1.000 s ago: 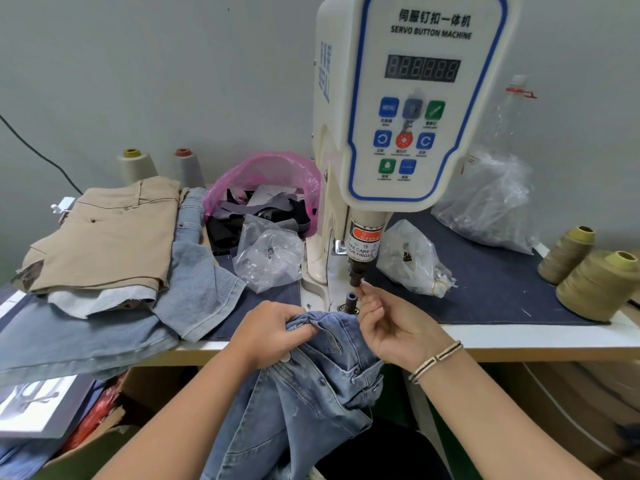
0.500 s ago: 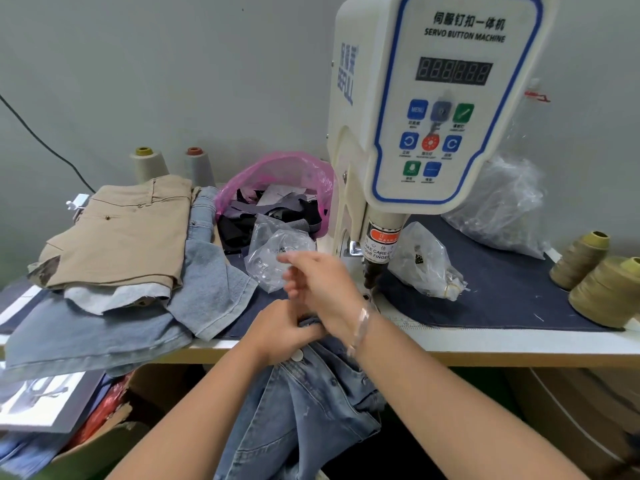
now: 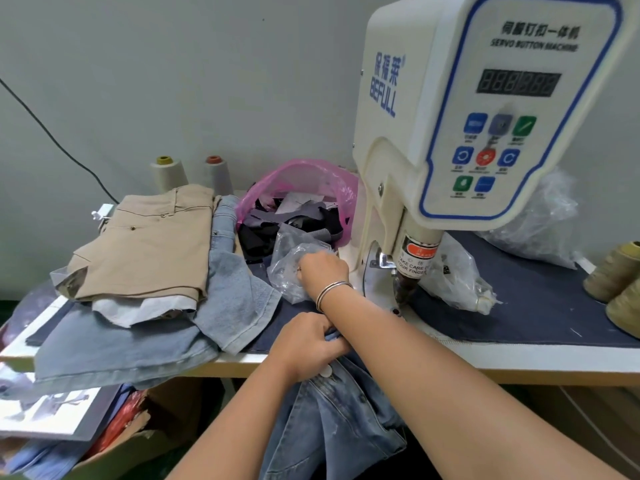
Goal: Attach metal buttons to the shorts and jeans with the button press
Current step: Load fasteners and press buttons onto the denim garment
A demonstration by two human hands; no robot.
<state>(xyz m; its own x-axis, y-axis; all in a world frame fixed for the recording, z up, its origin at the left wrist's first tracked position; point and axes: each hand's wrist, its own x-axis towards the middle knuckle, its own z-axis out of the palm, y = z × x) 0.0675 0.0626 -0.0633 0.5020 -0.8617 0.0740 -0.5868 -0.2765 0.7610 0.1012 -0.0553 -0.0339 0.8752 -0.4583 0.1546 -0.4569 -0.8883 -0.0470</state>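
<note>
The right hand (image 3: 323, 268), a thin metal bangle at its wrist, reaches across the body into a crinkled clear plastic bag (image 3: 289, 268) on the bench (image 3: 519, 355); its fingers are hidden inside, so their grip cannot be told. The left hand (image 3: 308, 344) bunches the waistband of soft blue jeans (image 3: 332, 417) at the bench edge, in front of the glossy cream button press (image 3: 450, 133). Folded tan shorts (image 3: 149, 244) lie on pale denim at left.
</note>
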